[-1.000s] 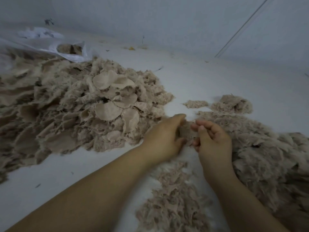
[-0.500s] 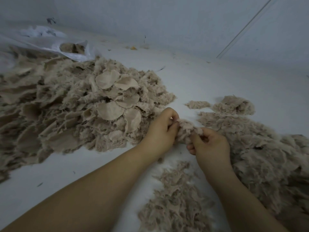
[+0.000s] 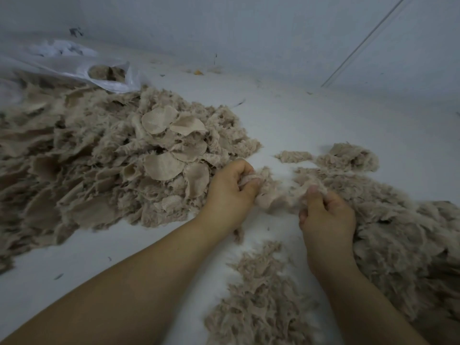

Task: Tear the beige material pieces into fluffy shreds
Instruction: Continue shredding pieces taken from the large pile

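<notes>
— What's the room like?
— White worktop, plain grey wall, a plastic bag far left.
— The hands?
— Left hand and right hand each pinch one beige piece, stretched between the heaps.

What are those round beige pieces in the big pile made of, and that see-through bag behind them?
The round pieces look like thin woven fabric: a fine ribbed weave shows, and the edges fray into fuzz. I can't tell which fibre. The bag looks like thin glossy plastic film, translucent white, crinkled and catching light.

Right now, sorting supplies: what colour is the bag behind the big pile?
White, translucent plastic bag, seen in the head view.
</notes>
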The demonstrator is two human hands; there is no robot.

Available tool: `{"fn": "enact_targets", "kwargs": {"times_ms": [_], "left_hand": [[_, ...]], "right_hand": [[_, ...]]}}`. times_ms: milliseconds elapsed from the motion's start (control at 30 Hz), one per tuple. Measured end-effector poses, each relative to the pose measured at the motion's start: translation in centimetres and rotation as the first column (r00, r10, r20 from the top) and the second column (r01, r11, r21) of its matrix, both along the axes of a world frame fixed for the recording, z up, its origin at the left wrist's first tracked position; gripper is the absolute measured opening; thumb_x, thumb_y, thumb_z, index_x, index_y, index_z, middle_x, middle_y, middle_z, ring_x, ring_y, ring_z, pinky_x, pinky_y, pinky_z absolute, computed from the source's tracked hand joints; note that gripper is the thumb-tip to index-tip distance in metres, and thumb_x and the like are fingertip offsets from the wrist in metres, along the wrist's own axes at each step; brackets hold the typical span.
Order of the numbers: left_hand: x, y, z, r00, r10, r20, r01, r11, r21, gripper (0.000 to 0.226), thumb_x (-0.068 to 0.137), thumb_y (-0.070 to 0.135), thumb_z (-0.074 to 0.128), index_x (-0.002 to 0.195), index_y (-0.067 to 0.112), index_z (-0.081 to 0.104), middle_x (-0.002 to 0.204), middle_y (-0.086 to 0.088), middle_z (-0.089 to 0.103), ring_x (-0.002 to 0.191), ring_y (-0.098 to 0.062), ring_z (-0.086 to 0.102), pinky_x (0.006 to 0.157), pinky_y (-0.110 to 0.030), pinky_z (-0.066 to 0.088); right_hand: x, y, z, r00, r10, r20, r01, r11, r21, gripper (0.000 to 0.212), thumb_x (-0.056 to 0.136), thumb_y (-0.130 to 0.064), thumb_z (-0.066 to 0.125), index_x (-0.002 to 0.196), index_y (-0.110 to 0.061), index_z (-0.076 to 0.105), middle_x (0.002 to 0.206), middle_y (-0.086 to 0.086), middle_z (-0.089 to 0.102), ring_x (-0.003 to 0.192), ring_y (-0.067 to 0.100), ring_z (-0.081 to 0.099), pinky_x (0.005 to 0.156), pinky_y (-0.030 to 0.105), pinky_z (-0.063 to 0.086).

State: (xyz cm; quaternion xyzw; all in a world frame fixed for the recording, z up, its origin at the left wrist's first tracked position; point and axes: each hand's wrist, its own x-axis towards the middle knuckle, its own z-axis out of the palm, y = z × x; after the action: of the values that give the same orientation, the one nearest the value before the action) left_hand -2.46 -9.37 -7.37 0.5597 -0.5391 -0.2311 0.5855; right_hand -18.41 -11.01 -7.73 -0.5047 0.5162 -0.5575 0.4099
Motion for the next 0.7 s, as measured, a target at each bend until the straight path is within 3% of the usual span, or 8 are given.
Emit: {"fn": "enact_targets", "kwargs": {"times_ms": [133,200,233,333,400,533,633,700], "left_hand": [[0.0,0.0,-0.2,0.996,0.065,0.055,-0.066,0.998,0.008,0.025,0.094,0.014,0.061,0.076,0.023,0.046,0.060,0.015,0.044,0.053,-0.004,0.040,0.051,-0.024,0.043],[-0.3,0.1,-0.2,1.000,0.008,-0.004,-0.008,0.998,0.064,0.006,0.095,0.013,0.059,0.096,0.018,0.056,0.081,0.005,0.061,0.071,-0.017,0.061,0.067,-0.042,0.057],[-0.6,0.2,0.0,1.000,-0.021,-0.013,0.022,0.994,0.106,0.016,0.095,0.011,0.059,0.110,0.018,0.057,0.098,-0.001,0.065,0.086,-0.019,0.065,0.078,-0.046,0.058],[-0.9,0.5,0.0,0.986,-0.072,0.149,0.042,0.979,0.197,0.043,0.095,0.017,0.061,0.136,0.019,0.048,0.123,-0.003,0.058,0.095,-0.007,0.061,0.086,-0.028,0.052],[-1.2,0.9,0.5,0.979,-0.051,0.198,0.027,0.992,0.125,0.035,0.094,0.022,0.062,0.129,0.020,0.055,0.115,0.000,0.059,0.076,-0.003,0.056,0.072,-0.017,0.045],[-1.3,1.0,1.1,0.933,-0.255,-0.252,0.288,0.952,0.101,0.036,0.091,0.016,0.067,0.126,0.019,0.059,0.106,0.000,0.066,0.068,-0.009,0.060,0.060,-0.022,0.050],[-1.0,1.2,1.1,0.914,-0.285,-0.288,0.333,0.933,0.136,0.011,0.091,0.009,0.066,0.101,0.008,0.070,0.068,-0.012,0.061,0.040,-0.010,0.047,0.037,-0.019,0.039],[-0.9,1.0,0.8,0.919,-0.250,-0.306,0.304,0.941,0.145,0.009,0.091,0.010,0.066,0.087,0.003,0.070,0.049,-0.011,0.053,0.032,-0.012,0.041,0.034,-0.017,0.034]], "right_hand": [[0.1,-0.2,-0.1,0.999,0.002,0.037,-0.003,1.000,0.002,0.041,0.106,-0.028,0.047,0.068,-0.016,0.037,0.045,-0.013,0.028,0.041,0.008,0.025,0.044,0.030,0.026],[0.2,-0.1,-0.3,0.999,0.033,0.001,-0.033,0.999,-0.002,0.037,0.105,-0.032,0.048,0.072,-0.016,0.048,0.052,-0.011,0.043,0.045,0.006,0.041,0.045,0.026,0.036],[0.3,-0.1,-0.3,0.999,0.051,0.016,-0.051,0.999,-0.002,0.033,0.105,-0.033,0.049,0.075,-0.019,0.055,0.059,-0.011,0.052,0.052,0.002,0.051,0.048,0.022,0.041],[0.5,0.0,0.0,0.983,0.126,0.133,-0.130,0.991,0.023,0.021,0.104,-0.029,0.051,0.090,-0.026,0.066,0.081,-0.010,0.069,0.074,0.002,0.067,0.055,0.016,0.049],[0.4,0.2,0.3,0.968,0.205,0.146,-0.209,0.978,0.010,0.026,0.103,-0.021,0.052,0.087,-0.024,0.071,0.079,-0.006,0.072,0.073,0.007,0.069,0.057,0.018,0.052],[0.4,1.2,1.1,0.923,0.371,0.107,-0.371,0.928,-0.016,0.038,0.098,-0.010,0.050,0.071,-0.017,0.076,0.070,0.006,0.071,0.064,0.016,0.067,0.056,0.022,0.054],[0.5,1.2,1.0,0.942,0.332,0.037,-0.332,0.943,-0.009,0.032,0.101,-0.015,0.053,0.080,0.005,0.066,0.077,0.029,0.064,0.064,0.030,0.060,0.054,0.025,0.052],[0.5,0.8,0.6,0.964,0.265,0.035,-0.265,0.964,0.004,0.035,0.103,-0.019,0.052,0.082,0.004,0.066,0.075,0.025,0.065,0.063,0.024,0.061,0.053,0.023,0.050]]}}
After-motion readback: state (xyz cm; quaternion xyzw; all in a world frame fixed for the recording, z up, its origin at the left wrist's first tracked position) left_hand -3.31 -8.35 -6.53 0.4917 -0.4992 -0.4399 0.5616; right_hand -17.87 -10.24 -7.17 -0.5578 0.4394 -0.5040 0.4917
